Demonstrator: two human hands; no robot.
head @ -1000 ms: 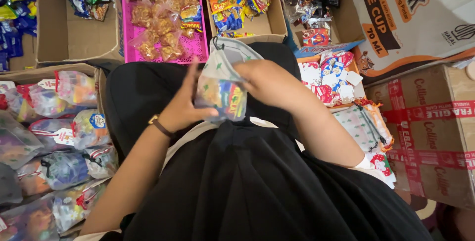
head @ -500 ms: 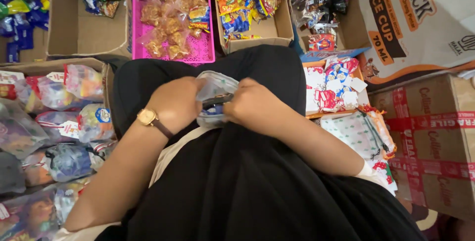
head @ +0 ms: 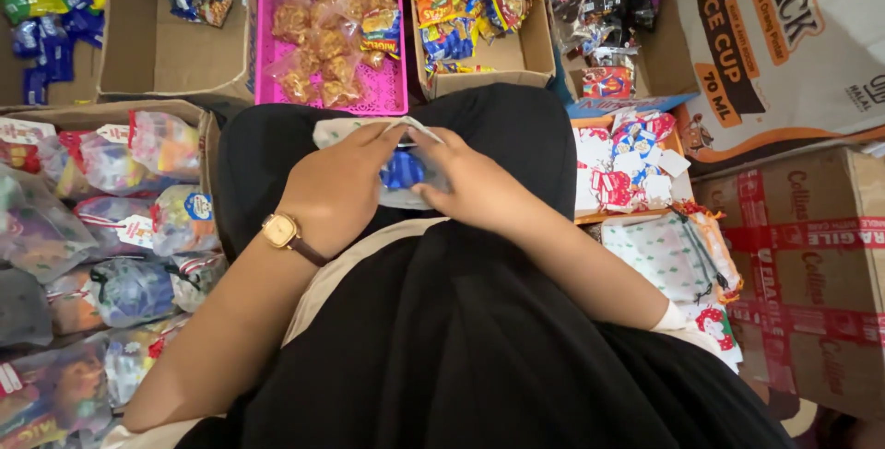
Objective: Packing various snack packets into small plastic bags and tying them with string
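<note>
Both of my hands meet over my lap, which is covered in black cloth. My left hand (head: 339, 189), with a gold wristwatch on a brown strap, grips the left side of a small clear plastic bag (head: 403, 172) with blue packets inside. My right hand (head: 468, 183) pinches the same bag from the right, fingers curled over its top edge. The bag lies low against the black cloth, partly hidden by my fingers.
A pink basket (head: 392, 99) of fried snacks and cardboard boxes (head: 530, 66) of colourful snack packets sit ahead. Filled clear gift bags (head: 111, 218) fill a box at left. A tray of red-and-white packets (head: 627, 168) and taped cartons (head: 802, 265) stand at right.
The bag was held up and open a second ago; both hands have since lowered it onto my lap and closed around it.
</note>
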